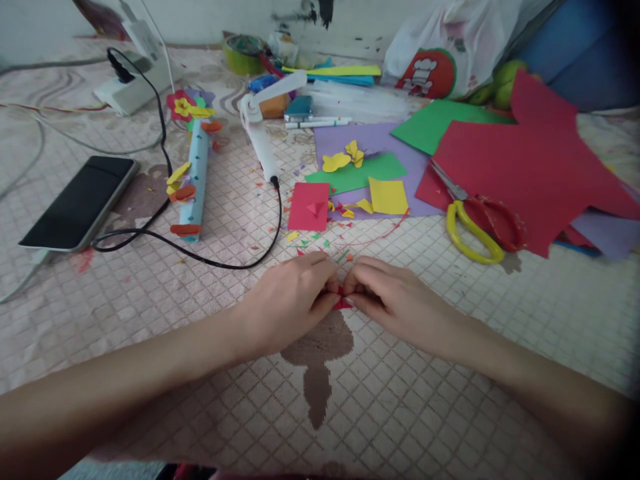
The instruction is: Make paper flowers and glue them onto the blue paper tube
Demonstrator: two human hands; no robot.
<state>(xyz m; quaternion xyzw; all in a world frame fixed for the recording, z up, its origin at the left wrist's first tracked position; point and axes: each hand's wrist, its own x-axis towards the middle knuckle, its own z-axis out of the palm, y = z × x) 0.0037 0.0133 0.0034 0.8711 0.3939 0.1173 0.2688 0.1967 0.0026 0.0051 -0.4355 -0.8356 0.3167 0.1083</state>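
Between the fingertips of both hands is a small piece of red paper, mostly covered by the fingers. My left hand pinches its left side, and my right hand pinches its right side. The hands almost meet, low over the patterned tablecloth. Just beyond them lie a red paper square, a yellow paper square and tiny coloured scraps. Scissors with one yellow and one red handle loop rest to the right, partly on large red paper.
At left are a phone, a power strip and a looping black cable. A blue decorated paper strip stands near a white corded device. Green tape and a plastic bag sit at the back.
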